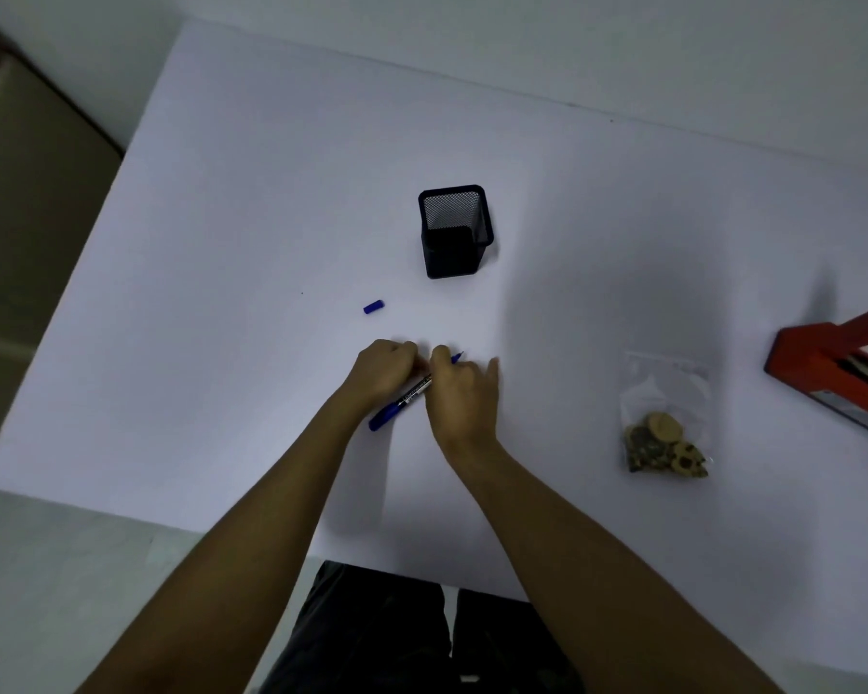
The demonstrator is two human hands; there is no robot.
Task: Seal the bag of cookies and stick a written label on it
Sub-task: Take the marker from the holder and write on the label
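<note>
Both hands meet mid-table: the right hand (464,393) is closed around an uncapped blue marker (403,400), its cap (373,307) lying apart toward the mesh pen holder (454,232). The left hand (384,370) is curled, pinching something too small to tell, likely the label. Writing looks underway. The bag of cookies (665,418) waits near the right edge; sticking comes next. The marker's print is unreadable.

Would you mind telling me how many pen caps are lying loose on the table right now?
1. A blue pen cap lies alone on the table, left of the mesh pen holder; the hands could hide another.
</note>
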